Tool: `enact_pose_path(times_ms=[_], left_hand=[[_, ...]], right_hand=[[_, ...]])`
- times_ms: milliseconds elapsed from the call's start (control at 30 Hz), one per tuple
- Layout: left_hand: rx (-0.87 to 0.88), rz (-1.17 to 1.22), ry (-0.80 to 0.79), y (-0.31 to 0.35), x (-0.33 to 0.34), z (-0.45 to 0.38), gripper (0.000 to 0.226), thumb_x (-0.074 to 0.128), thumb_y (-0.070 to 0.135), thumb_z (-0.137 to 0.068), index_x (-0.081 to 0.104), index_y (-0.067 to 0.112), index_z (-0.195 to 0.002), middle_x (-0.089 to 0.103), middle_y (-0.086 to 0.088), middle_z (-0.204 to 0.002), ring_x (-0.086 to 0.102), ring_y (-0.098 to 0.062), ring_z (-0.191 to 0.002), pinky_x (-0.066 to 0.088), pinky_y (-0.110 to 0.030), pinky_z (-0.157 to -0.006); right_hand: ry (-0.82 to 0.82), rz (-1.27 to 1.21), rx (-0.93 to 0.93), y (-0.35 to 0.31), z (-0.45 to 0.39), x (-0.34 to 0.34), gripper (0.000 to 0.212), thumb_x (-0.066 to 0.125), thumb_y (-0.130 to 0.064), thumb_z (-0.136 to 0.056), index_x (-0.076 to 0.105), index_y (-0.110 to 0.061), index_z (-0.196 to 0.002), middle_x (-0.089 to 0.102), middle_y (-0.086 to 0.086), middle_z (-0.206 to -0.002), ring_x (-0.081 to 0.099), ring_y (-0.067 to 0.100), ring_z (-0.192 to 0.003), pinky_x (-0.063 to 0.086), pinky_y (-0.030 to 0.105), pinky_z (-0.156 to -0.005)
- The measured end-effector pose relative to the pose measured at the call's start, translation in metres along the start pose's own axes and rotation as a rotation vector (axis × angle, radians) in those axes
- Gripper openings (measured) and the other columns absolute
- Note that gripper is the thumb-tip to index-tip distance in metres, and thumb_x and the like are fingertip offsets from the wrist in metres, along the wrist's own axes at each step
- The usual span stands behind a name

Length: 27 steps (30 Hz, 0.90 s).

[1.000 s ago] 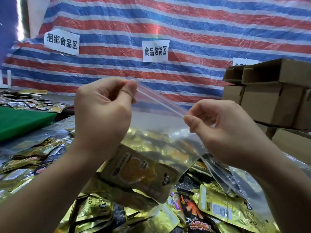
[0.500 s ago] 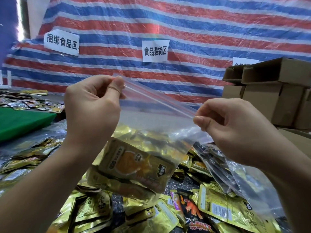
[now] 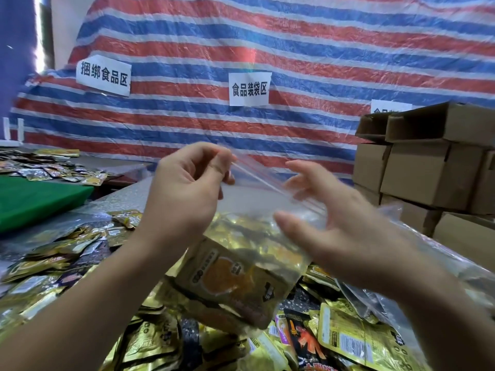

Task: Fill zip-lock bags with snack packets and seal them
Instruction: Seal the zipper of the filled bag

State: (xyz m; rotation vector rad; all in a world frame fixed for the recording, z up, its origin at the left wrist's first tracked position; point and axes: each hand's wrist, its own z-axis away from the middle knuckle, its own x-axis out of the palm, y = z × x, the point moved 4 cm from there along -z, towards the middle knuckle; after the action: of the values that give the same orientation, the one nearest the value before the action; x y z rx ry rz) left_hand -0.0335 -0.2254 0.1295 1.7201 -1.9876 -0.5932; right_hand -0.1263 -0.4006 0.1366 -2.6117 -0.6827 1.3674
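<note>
The left hand [image 3: 184, 194] has its fingers [image 3: 219, 167] pinched together on the left end of the bag's [image 3: 241, 263] red zip strip [image 3: 267, 180], and the full bag hangs below them, clear of the table [image 3: 126, 194], with gold packets [image 3: 230, 279] packed into its lower half. From that pinch the strip runs down and to the right to the right hand [image 3: 337, 223], whose fingers [image 3: 300, 167] are spread apart around the strip's far end and grip nothing. So the whole load appears to hang from one corner.

The risk I see: the weight could drag the film out of the left pinch, and the bag would drop onto the loose packets [image 3: 356, 341] below the fingers. I cannot tell whether the strip is pressed shut along its length. If a stretch is unsealed, the tilt toward the right fingers could let packets slide to the mouth and spill. A packet edge caught in the track would also stop it closing.
</note>
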Motion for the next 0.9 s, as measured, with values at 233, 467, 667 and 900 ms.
enact_pose_path(times_ms=[233, 467, 667, 900], left_hand=[[-0.062, -0.015, -0.172, -0.018, 0.023, 0.014, 0.011, 0.060, 0.026, -0.093, 0.069, 0.026, -0.087, 0.063, 0.007, -0.064, 0.055, -0.002, -0.054, 0.043, -0.015, -0.053], [0.038, -0.391, -0.045, -0.021, 0.021, 0.019, 0.029, 0.054, 0.038, -0.096, 0.057, 0.023, -0.120, 0.063, 0.011, -0.092, 0.059, -0.003, -0.085, 0.046, -0.019, -0.073], [0.007, -0.378, 0.042, -0.016, 0.015, 0.016, 0.033, 0.042, 0.043, -0.100, 0.047, 0.027, -0.128, 0.048, 0.024, -0.106, 0.048, 0.009, -0.103, 0.044, -0.023, -0.082], [-0.070, -0.403, -0.075, -0.025, 0.021, 0.021, 0.032, 0.043, 0.041, -0.100, 0.047, 0.029, -0.129, 0.052, 0.018, -0.109, 0.053, 0.007, -0.094, 0.049, -0.025, -0.077]], right_hand=[[-0.413, -0.139, 0.068, 0.001, -0.006, 0.076, 0.042, 0.074, -0.048, -0.082, 0.059, -0.038, -0.120, 0.073, -0.009, -0.099, 0.068, 0.006, -0.088, 0.057, 0.040, -0.084], [-0.419, -0.329, 0.273, 0.036, -0.027, 0.094, 0.022, 0.062, -0.014, -0.095, 0.074, -0.021, -0.078, 0.075, 0.001, -0.076, 0.070, 0.020, -0.072, 0.058, 0.035, -0.071], [0.137, -0.802, 0.699, 0.096, -0.074, 0.060, 0.009, 0.062, -0.012, -0.097, 0.066, -0.005, -0.095, 0.072, 0.010, -0.084, 0.065, 0.024, -0.070, 0.055, 0.032, -0.060], [0.313, -1.284, 1.024, 0.163, -0.079, 0.077, 0.037, 0.041, -0.009, -0.104, 0.040, 0.000, -0.140, 0.057, 0.026, -0.129, 0.066, 0.031, -0.107, 0.058, 0.036, -0.089]])
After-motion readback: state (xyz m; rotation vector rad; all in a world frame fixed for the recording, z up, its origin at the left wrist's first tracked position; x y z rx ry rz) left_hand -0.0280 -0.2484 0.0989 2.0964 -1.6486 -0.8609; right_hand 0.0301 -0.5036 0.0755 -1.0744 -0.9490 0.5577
